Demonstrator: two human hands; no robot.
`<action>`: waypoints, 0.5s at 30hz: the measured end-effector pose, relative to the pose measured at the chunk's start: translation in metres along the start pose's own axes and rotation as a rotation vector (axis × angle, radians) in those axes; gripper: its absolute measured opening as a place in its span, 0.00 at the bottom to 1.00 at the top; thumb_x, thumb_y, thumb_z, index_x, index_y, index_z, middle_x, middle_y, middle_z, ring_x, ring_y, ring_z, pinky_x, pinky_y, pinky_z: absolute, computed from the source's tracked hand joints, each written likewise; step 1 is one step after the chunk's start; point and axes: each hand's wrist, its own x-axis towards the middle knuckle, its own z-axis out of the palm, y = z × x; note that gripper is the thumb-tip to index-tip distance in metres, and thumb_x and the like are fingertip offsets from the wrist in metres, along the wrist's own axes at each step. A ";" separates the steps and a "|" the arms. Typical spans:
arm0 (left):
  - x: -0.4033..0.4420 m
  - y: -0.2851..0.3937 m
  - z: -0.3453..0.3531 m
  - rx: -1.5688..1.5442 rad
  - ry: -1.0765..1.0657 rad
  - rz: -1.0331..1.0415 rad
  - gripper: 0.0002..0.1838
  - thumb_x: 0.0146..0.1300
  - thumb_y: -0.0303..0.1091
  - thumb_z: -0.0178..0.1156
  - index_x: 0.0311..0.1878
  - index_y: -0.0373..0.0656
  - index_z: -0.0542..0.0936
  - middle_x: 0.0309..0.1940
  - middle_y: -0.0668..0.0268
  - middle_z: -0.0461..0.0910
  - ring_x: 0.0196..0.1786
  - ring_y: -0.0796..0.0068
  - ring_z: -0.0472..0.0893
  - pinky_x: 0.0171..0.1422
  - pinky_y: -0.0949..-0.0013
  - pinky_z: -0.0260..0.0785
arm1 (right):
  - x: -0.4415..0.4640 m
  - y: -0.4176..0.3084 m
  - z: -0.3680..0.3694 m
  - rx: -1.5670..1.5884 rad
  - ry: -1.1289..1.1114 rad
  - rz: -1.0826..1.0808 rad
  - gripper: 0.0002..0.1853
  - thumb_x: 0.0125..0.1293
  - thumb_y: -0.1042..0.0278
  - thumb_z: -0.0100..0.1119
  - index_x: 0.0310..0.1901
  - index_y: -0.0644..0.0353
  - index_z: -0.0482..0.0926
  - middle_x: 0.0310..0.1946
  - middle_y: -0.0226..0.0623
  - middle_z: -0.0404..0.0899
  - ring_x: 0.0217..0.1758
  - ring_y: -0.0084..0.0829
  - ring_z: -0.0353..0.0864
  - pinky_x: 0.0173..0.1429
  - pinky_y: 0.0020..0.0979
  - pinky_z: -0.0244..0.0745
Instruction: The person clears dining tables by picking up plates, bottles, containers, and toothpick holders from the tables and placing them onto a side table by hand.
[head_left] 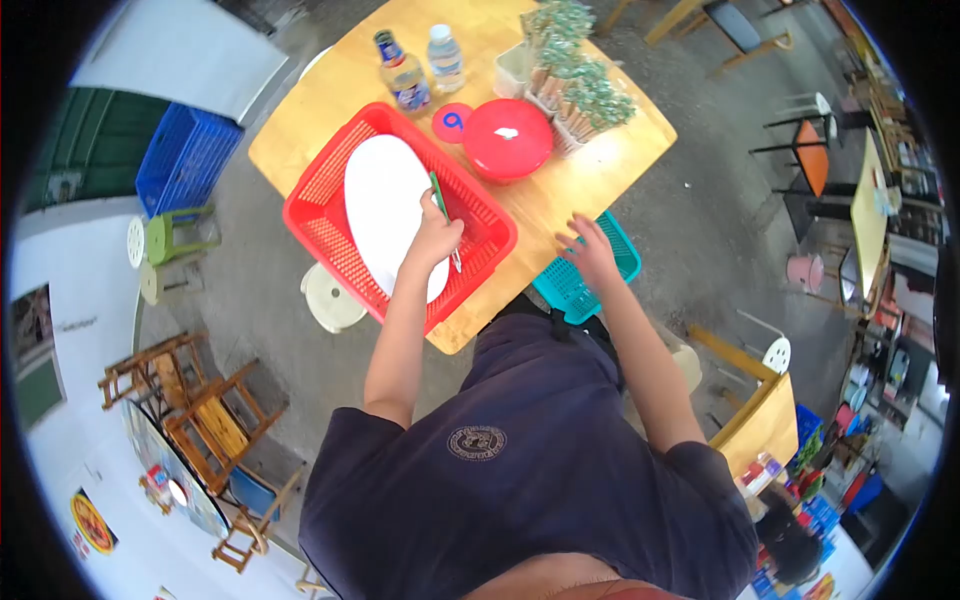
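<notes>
Over the red plastic basket (325, 250), my left hand (437, 238) is closed around a slim green tool (436, 188). A thin pale end of the tool sticks out below the hand; its exact kind is not clear. Beneath that hand lies a large white oval plate (383, 205), set lengthwise inside the basket. My right hand (592, 252) hangs open, fingers spread, above a teal plastic basket (590, 285) beside the table edge. Nothing shows in its fingers.
On the wooden table (560, 200) stand a red round lidded container (508, 140), a glass bottle (404, 75), a water bottle (446, 60) and bundles of wrapped skewers or sticks (590, 95). A white stool (333, 298) is tucked below the left edge.
</notes>
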 end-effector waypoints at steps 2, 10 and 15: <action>0.012 -0.019 0.011 0.193 0.054 0.087 0.42 0.54 0.29 0.54 0.67 0.35 0.39 0.44 0.43 0.70 0.42 0.53 0.78 0.48 0.61 0.72 | -0.033 0.021 -0.042 0.039 0.130 -0.018 0.26 0.66 0.59 0.55 0.62 0.58 0.63 0.57 0.39 0.68 0.54 0.37 0.75 0.51 0.38 0.72; 0.004 0.002 0.035 0.574 0.079 -0.007 0.47 0.52 0.36 0.60 0.68 0.33 0.40 0.46 0.32 0.71 0.48 0.37 0.75 0.55 0.51 0.69 | -0.138 0.088 -0.178 0.452 0.615 0.026 0.22 0.65 0.57 0.54 0.58 0.54 0.68 0.47 0.36 0.73 0.49 0.34 0.74 0.47 0.37 0.72; 0.015 -0.005 0.030 0.694 -0.009 -0.070 0.46 0.56 0.35 0.56 0.67 0.27 0.39 0.36 0.37 0.78 0.44 0.42 0.79 0.52 0.54 0.71 | -0.148 0.117 -0.207 0.487 0.674 0.061 0.21 0.65 0.57 0.54 0.57 0.52 0.69 0.45 0.35 0.74 0.46 0.32 0.75 0.45 0.35 0.72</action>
